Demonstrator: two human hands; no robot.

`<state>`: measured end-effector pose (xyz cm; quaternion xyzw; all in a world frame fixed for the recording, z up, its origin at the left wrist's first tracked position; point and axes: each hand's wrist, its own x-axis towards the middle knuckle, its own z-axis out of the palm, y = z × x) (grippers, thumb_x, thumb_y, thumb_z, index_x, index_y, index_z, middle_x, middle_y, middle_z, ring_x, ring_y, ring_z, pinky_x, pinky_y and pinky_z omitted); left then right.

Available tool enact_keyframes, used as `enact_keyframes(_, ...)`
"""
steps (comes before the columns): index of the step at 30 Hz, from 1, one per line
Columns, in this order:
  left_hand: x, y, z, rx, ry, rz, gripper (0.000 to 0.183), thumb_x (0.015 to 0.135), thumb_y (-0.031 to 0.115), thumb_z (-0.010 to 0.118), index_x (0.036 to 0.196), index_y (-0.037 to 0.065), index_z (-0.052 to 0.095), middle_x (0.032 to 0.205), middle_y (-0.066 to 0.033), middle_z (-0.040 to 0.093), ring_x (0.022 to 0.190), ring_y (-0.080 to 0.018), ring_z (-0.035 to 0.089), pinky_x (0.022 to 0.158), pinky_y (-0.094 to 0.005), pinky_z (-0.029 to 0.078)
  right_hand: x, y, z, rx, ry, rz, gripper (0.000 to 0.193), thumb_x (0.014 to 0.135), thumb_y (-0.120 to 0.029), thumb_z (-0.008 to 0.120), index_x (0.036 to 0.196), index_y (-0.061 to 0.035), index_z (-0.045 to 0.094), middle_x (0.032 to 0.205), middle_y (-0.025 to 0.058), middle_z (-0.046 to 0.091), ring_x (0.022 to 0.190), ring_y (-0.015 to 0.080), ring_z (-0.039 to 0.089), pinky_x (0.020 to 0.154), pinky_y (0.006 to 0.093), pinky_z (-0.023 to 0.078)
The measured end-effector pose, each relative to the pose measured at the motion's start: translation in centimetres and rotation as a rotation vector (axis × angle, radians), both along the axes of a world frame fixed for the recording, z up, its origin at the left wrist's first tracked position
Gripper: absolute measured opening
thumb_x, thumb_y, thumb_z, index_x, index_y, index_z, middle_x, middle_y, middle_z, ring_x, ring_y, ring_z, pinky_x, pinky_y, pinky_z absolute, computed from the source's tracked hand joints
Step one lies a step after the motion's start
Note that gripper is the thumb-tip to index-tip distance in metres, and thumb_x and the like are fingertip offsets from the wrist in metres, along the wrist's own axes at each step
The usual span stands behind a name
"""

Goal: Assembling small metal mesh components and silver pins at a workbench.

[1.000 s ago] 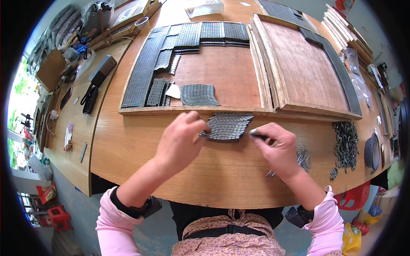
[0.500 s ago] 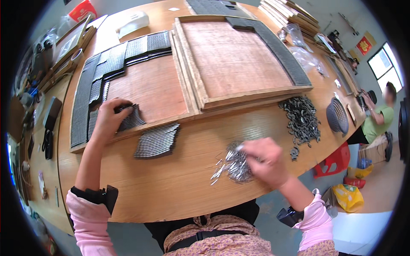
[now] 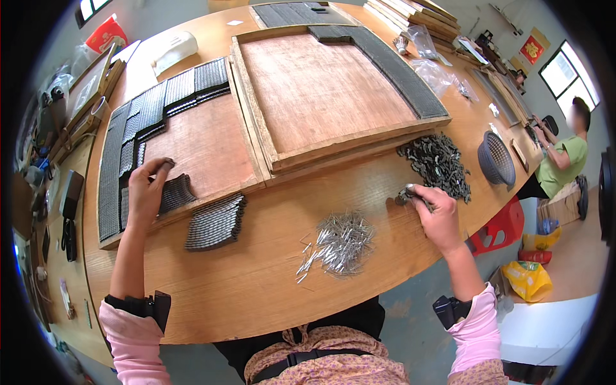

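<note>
My left hand (image 3: 146,194) is above the near left corner of a wooden tray (image 3: 256,184). Its thumb and fingertips come together, and whatever they pinch is too small to make out. Beside it, a dark ribbed sheet (image 3: 176,194) lies inside the tray, and a second ribbed sheet (image 3: 216,222) rests at the tray's front edge. My right hand (image 3: 437,217) pinches small dark links (image 3: 405,194) at the near left side of a heap of dark links (image 3: 443,168). To its left lies a pile of thin silvery pins (image 3: 346,242).
Dark ribbed sheets (image 3: 152,109) line the left tray. A second wooden tray (image 3: 359,136) stands beside it. At the right are a grey basket (image 3: 495,160), a red stool (image 3: 497,228) and a person in green (image 3: 564,160). A translucent container (image 3: 176,50) sits farther back.
My right hand has left the pin pile and moved right and away to the heap of links. My left hand has shifted slightly left. The whole view has turned a little.
</note>
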<state>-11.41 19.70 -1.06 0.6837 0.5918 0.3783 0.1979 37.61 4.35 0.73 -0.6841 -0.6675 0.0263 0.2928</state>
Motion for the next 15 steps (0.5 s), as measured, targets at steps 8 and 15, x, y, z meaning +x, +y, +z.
enact_keyframes(8,3.7,-8.4,3.3,0.048,-0.407,-0.061,0.017,0.092,0.002,0.055,0.106,-0.003,0.064,0.085,-0.0059,0.066,0.061,-0.0064,0.056,0.052,-0.0205,0.046,0.0,0.5,-0.2,-0.052,-0.234,0.294,0.02,0.074,-0.004,0.07,0.093,-0.0056,0.069,0.094,0.0088,0.07,0.086,0.0273,0.064,0.077,0.0351,0.049)
enact_keyframes(15,8.7,-18.9,1.9,-0.474,-0.594,-0.182,0.012,0.083,-0.004,0.066,0.094,-0.003,0.07,0.076,-0.0018,0.064,0.063,-0.0049,0.054,0.055,-0.0193,0.042,-1.5,0.7,1.5,-0.105,-0.371,0.398,0.032,0.071,0.002,0.065,0.102,-0.0062,0.064,0.093,0.009,0.062,0.086,0.0314,0.056,0.078,0.0394,0.044)
